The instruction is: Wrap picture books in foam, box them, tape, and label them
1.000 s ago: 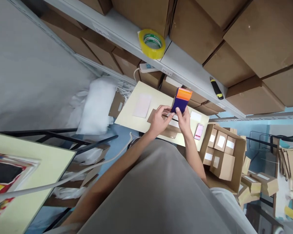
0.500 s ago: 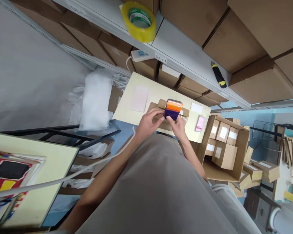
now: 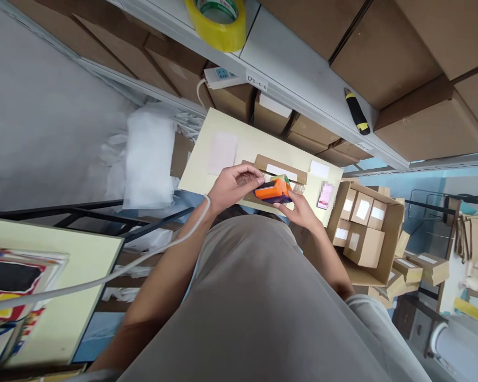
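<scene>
A small orange and dark purple box (image 3: 274,192) is held above the pale table, tilted over, with its orange side facing up. At its far right edge a pale green part shows, too small to make out. My left hand (image 3: 233,185) has its thumb and curled fingers at the box's left end. The right hand (image 3: 300,211) grips the other end between thumb and fingers. Behind and under the small box lies a brown cardboard carton (image 3: 281,165) with a white label, partly hidden by it.
On the pale table (image 3: 255,139) are a pinkish sheet (image 3: 222,153), a white paper (image 3: 319,168) and a phone (image 3: 325,195). A shelf above carries yellow tape (image 3: 223,37) and a cutter (image 3: 357,112). Right stands a large carton (image 3: 391,241) of boxes; a white cable (image 3: 151,252) crosses my left arm.
The orange and purple box has been tipped from upright onto its side, its orange face turned toward me. Both hands have shifted their hold on it, and the view has moved slightly.
</scene>
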A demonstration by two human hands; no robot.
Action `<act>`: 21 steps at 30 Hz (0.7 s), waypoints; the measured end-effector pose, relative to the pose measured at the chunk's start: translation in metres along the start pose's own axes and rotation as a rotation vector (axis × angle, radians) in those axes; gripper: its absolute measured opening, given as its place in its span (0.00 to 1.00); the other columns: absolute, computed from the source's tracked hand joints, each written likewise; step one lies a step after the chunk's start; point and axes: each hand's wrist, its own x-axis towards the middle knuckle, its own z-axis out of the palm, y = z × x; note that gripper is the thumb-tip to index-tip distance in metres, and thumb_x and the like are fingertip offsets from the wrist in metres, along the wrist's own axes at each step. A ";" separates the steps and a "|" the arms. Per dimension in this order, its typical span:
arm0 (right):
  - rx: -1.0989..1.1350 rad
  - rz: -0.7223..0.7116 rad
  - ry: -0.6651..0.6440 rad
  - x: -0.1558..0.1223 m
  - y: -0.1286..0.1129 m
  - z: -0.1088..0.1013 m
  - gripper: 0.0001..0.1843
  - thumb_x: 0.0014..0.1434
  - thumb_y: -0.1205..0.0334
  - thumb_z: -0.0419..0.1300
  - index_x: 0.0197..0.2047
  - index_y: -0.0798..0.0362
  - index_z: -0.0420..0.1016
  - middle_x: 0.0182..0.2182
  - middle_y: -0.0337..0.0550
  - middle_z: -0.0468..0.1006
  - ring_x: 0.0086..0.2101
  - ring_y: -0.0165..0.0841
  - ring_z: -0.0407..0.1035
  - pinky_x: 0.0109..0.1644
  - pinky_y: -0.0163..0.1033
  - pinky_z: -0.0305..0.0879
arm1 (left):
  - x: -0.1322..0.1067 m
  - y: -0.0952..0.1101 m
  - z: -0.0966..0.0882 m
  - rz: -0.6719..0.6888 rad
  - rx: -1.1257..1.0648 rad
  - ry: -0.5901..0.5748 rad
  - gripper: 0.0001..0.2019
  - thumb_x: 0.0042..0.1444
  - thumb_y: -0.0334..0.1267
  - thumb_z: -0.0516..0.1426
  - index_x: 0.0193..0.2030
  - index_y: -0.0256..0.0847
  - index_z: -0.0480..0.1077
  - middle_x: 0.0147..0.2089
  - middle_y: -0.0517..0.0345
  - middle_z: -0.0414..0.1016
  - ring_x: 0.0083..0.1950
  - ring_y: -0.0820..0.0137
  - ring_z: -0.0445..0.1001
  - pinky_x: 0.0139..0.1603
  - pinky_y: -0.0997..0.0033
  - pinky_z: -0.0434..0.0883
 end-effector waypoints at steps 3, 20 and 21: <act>-0.065 0.014 -0.040 0.001 0.004 -0.010 0.17 0.69 0.43 0.71 0.49 0.46 0.88 0.42 0.44 0.89 0.41 0.44 0.80 0.54 0.49 0.80 | 0.001 -0.010 0.001 -0.067 -0.001 -0.009 0.20 0.59 0.58 0.75 0.42 0.44 0.84 0.42 0.51 0.85 0.48 0.54 0.85 0.55 0.51 0.87; -0.181 0.508 -0.543 0.040 -0.006 -0.125 0.40 0.58 0.19 0.70 0.36 0.52 0.81 0.29 0.44 0.85 0.29 0.35 0.77 0.33 0.37 0.67 | 0.026 -0.070 -0.020 -0.220 -0.164 0.388 0.16 0.51 0.47 0.76 0.36 0.40 0.80 0.33 0.56 0.82 0.33 0.69 0.77 0.37 0.70 0.77; -0.186 0.506 -0.549 0.049 -0.007 -0.129 0.40 0.56 0.18 0.71 0.35 0.52 0.81 0.28 0.44 0.85 0.28 0.34 0.76 0.33 0.37 0.67 | 0.030 -0.074 -0.018 -0.237 -0.191 0.406 0.15 0.52 0.46 0.76 0.36 0.40 0.80 0.33 0.56 0.81 0.33 0.70 0.76 0.36 0.71 0.76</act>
